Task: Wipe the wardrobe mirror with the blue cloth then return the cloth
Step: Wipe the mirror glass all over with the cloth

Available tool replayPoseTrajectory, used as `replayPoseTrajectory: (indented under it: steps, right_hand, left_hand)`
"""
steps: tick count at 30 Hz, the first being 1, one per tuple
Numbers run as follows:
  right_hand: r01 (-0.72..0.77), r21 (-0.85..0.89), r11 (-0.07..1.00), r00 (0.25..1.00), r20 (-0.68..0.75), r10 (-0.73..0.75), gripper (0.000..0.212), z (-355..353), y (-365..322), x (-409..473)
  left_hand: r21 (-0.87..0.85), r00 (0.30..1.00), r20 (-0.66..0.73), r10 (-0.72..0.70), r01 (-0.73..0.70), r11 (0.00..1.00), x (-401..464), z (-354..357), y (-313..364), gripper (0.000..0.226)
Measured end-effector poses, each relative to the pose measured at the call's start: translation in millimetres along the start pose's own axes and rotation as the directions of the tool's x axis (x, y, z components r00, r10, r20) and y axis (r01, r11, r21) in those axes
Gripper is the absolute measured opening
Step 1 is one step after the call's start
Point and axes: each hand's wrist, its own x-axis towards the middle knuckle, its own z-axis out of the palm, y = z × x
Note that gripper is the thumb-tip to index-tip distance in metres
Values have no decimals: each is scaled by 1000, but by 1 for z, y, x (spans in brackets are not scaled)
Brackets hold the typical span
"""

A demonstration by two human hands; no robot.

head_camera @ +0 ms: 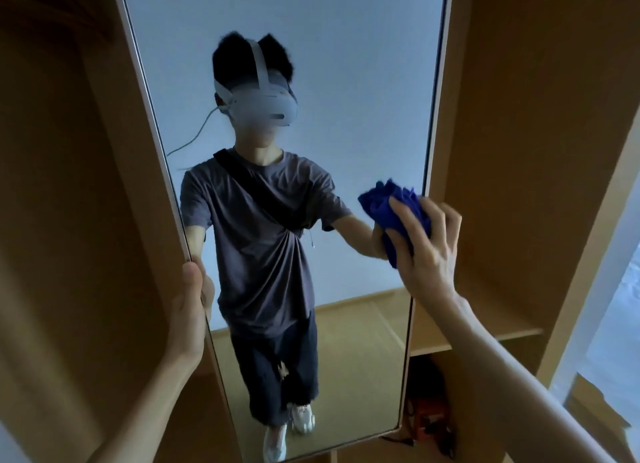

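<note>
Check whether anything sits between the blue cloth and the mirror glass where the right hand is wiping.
Nothing visible does. The right hand presses the bunched blue cloth against the tall frameless wardrobe mirror near its right edge; the glass around it is bare.

Both arms reach forward and up. The left hand [188, 310] wraps its fingers around an edge, thumb up. The right hand [427, 246] grips a bunched cloth, fingers spread.

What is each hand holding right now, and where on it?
The right hand grips the bunched blue cloth around its middle, against the mirror near its right edge. The left hand holds the mirror's left edge.
</note>
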Motion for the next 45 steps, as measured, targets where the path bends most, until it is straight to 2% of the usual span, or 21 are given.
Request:
replayPoseTrajectory:
  steps: [1, 3, 4, 5, 7, 9, 10, 12, 13, 15, 17, 19, 21, 24, 29, 33, 36, 39, 41, 43, 45]
  right_hand:
    - [1, 11, 1000, 1000, 18, -1, 33, 3, -1, -24]
    - [-16, 36, 999, 998, 61, 13, 36, 10, -4, -74]
    - [-20, 46, 999, 997, 80, 16, 35, 14, -6, -98]
    - [-15, 57, 998, 996, 89, 10, 33, 17, -9, -121]
    - [17, 77, 997, 995, 93, -24, 32, 24, -15, -161]
    - [65, 82, 994, 993, 94, -73, 31, 28, -18, -190]
    - [96, 88, 991, 991, 86, -103, 30, 29, -17, -197]
    - [121, 108, 987, 991, 50, -127, 30, 31, -8, -189]
    - [100, 118, 988, 995, 13, -102, 33, 32, -2, -176]
    - [1, 137, 991, 997, -74, 9, 39, 32, 8, -142]
    - [-120, 183, 976, 983, -118, 143, 45, 27, 16, -108]
    - [-177, 226, 958, 967, -140, 212, 48, 24, 19, -95]
    - [-153, 208, 966, 969, -160, 188, 46, 24, 18, -92]
    - [-110, 144, 984, 969, -204, 138, 44, 30, 12, -116]
    - [-123, 86, 989, 970, -199, 138, 48, 42, -7, -182]
    - [114, -22, 993, 987, -110, -116, 42, 51, -17, -266]
    - [339, -94, 936, 940, 1, -340, 34, 50, -14, -309]
    - [471, -116, 874, 882, 76, -465, 33, 39, 2, -306]
    - [484, -143, 863, 875, 86, -476, 36, 34, 13, -286]
    - [385, -162, 909, 922, 27, -386, 37, 29, 18, -258]
    - [247, -164, 955, 963, -65, -260, 38, 25, 21, -228]
  left_hand:
    - [-19, 1000, -2, 8, -8, 1000, -4, 0, -12, 53]
    - [-67, 999, -25, 38, -40, 997, -10, -1, -38, 94]
    - [-56, 998, -31, 46, -48, 997, -12, -3, -51, 102]
    - [-42, 997, -30, 65, -67, 997, -15, -5, -61, 100]
    - [-24, 993, -3, 119, -119, 993, -20, -8, -81, 75]
    - [2, 985, 41, 167, -167, 986, -26, -6, -95, 69]
    - [-5, 983, 48, 179, -179, 984, -27, -8, -105, 76]
    - [-12, 989, 11, 147, -147, 989, -30, -11, -118, 107]
    - [3, 987, 7, 158, -158, 987, -29, -11, -121, 119]
    - [26, 983, 27, 182, -182, 983, -31, -11, -123, 126]
    - [-33, 984, 22, 177, -176, 984, -26, -15, -131, 116]
    - [-76, 977, 4, 211, -210, 975, -29, -15, -148, 84]
    - [-36, 968, 9, 251, -251, 967, -32, -15, -164, 70]
    - [-63, 970, -31, 241, -243, 968, -43, -15, -191, 71]
    - [-27, 961, -166, 220, -227, 973, -47, -4, -192, 51]
    - [-57, 967, -186, 173, -187, 981, -49, 4, -188, 51]
    - [-57, 953, -237, 188, -207, 977, -53, 7, -184, 49]
    - [-47, 926, -283, 248, -272, 961, -56, 10, -185, 46]
    - [-38, 917, -287, 277, -300, 953, -55, 11, -186, 45]
    - [-9, 922, -251, 294, -306, 952, -53, 9, -189, 47]
    - [-6, 930, -229, 288, -297, 955, -55, 8, -188, 63]
